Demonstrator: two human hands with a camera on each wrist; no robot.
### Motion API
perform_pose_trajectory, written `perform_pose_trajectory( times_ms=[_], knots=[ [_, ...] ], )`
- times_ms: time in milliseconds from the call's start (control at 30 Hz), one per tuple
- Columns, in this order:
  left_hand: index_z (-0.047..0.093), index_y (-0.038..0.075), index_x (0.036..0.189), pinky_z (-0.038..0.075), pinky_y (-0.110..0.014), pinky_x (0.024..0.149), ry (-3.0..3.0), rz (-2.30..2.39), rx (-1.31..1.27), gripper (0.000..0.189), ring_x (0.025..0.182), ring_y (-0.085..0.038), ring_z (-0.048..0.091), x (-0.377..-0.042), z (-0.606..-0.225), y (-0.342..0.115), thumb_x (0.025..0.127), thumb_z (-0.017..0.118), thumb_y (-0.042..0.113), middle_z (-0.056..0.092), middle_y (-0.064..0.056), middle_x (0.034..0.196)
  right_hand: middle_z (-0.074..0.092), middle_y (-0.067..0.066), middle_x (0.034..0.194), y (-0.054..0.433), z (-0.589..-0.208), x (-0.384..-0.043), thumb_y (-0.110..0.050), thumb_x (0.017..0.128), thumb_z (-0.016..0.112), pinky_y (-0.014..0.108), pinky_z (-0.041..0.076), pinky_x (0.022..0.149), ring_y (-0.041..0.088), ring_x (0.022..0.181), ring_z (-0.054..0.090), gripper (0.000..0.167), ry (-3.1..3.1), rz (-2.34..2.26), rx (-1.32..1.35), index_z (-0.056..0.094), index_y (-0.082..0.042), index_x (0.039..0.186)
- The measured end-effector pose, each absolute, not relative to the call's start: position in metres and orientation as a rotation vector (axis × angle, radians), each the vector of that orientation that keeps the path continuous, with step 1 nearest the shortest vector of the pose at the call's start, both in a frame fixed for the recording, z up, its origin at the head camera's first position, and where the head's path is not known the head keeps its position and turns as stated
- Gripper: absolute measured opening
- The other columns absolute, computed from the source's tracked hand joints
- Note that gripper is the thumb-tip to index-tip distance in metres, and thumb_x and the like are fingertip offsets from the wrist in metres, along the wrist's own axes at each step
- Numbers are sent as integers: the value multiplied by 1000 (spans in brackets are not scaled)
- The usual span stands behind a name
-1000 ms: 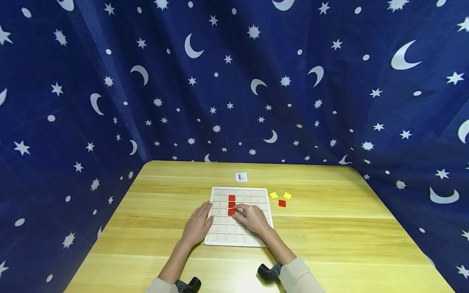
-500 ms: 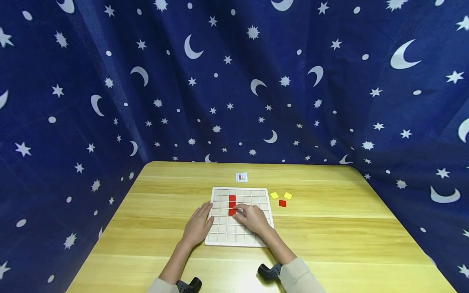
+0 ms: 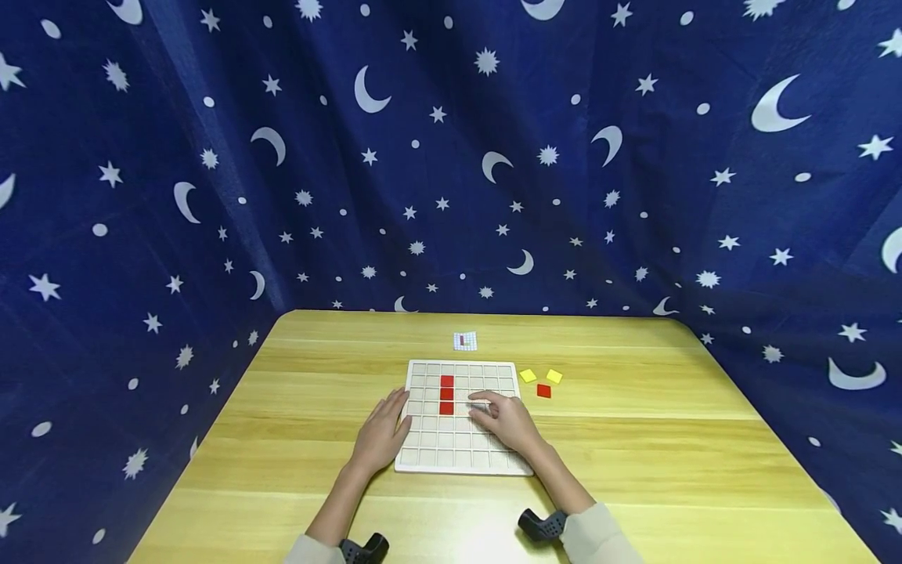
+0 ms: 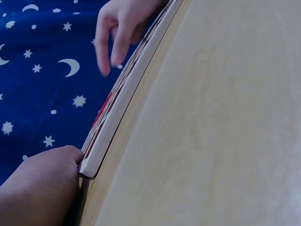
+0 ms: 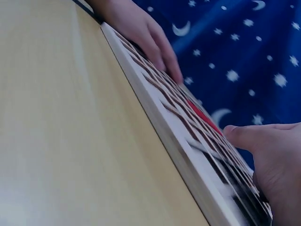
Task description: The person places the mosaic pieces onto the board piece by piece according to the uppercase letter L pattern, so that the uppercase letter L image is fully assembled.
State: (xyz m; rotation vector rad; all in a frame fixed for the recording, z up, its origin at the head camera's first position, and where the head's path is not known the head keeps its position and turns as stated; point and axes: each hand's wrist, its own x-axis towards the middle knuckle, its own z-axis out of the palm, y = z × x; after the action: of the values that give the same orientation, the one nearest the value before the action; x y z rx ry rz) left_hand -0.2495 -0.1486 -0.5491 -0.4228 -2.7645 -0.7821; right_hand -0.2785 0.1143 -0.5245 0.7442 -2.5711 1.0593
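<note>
A white gridded board [image 3: 465,471] lies on the table. Three red square tiles [image 3: 447,394] sit in its cells, one behind another in a column left of the middle. My left hand [image 3: 380,431] rests along the board's left edge, thumb over the rim. Over the board's right half hovers my right hand [image 3: 509,423], thumb and forefinger apart and nothing seen between them. In the left wrist view the right hand [image 4: 123,28] is above the board with fingers pointing down. The right wrist view shows a red strip of the tiles [image 5: 203,115] near the right thumb.
Two yellow tiles [image 3: 528,376] and a loose red tile [image 3: 543,391] lie right of the board. Behind it is a small printed grid card [image 3: 465,341]. A blue curtain [image 3: 451,196] with moons and stars surrounds the wooden table [image 3: 338,352].
My right hand has moved right, away from the nearest red tile, which now shows fully in the column. The left hand stays on the board's edge.
</note>
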Motion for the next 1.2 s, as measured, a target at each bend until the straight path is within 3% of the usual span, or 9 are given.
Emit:
perform_pose_trajectory(
  times_ms=[367, 567, 833, 1200],
  knots=[
    [41, 2, 138, 21, -39, 111, -2760, -777, -416, 49, 134, -27, 29, -250, -552, -150, 96, 47, 27, 38, -12, 143, 28, -13, 48, 192, -531, -283, -18, 79, 73, 18, 19, 37, -1, 43, 18, 24, -2527, 991, 520, 70, -9, 101],
    [41, 3, 138, 21, -38, 111, -2768, -780, -405, 50, 134, -27, 28, -251, -552, -150, 96, 47, 28, 37, -11, 143, 25, -13, 46, 216, -535, -291, -20, 79, 74, 18, 16, 38, -1, 42, 15, 32, -2526, 877, 439, 68, -7, 107],
    [41, 2, 138, 21, -39, 111, -2766, -786, -407, 49, 134, -27, 28, -251, -550, -148, 96, 47, 27, 37, -12, 143, 28, -10, 43, 229, -537, -298, -25, 82, 70, 22, 19, 37, 3, 40, 20, 35, -2581, 766, 331, 68, -5, 111],
    [41, 2, 138, 20, -38, 111, -2769, -791, -405, 49, 134, -27, 28, -251, -551, -149, 96, 47, 27, 37, -11, 144, 39, -5, 45, 222, -541, -294, -29, 79, 73, 24, 24, 36, 5, 41, 29, 31, -2552, 776, 270, 69, -7, 101]
  ],
)
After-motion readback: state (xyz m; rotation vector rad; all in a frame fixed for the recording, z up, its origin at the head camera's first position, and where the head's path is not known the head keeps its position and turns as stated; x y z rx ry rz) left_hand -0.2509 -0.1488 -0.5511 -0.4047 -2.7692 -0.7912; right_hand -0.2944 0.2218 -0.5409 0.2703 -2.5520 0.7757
